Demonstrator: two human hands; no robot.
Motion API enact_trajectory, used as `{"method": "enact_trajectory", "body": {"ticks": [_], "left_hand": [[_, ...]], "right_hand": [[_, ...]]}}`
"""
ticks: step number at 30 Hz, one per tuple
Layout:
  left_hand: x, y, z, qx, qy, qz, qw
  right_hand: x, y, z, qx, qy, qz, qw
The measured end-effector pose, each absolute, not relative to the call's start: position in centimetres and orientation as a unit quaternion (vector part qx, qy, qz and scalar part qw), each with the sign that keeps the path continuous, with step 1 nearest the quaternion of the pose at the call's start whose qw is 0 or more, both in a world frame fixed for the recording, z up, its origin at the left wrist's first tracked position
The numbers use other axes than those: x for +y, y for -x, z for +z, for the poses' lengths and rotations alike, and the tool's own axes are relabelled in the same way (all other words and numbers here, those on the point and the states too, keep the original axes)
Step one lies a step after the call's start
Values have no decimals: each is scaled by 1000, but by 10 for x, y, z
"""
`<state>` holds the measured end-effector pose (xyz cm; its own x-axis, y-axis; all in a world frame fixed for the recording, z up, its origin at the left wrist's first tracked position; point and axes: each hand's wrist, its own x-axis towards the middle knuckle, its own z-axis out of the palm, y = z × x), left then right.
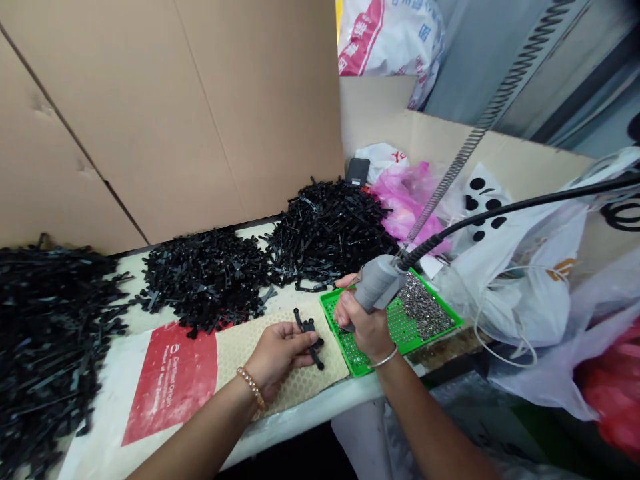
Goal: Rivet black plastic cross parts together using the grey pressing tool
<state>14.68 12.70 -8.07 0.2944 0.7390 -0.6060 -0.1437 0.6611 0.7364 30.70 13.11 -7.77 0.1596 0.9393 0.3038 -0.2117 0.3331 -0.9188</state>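
Observation:
My left hand [283, 350] pinches a small black plastic part [311, 337] with rounded ends, just above a honeycomb-textured mat [235, 353]. In my right hand [367, 323] is a grey electric screwdriver [380, 283], gripped around its body. A black cable and a coiled spring run from its upper end. The tool's tip points down and left over a green tray [400, 327] of small metal screws; my hand hides part of it.
Piles of black plastic parts [210, 277] lie along the back and left, before a cardboard wall [165, 113]. A red printed sheet [173, 373] lies at the left. Plastic bags [530, 247] crowd the right, with a pink bag [410, 200] behind the tray.

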Motion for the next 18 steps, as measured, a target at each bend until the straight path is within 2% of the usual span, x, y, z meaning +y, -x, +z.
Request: {"method": "enact_trajectory", "body": {"ticks": [18], "left_hand": [[127, -146, -80, 508, -287, 299, 755]], "right_hand": [[131, -307, -78, -503, 376, 430, 649]]}}
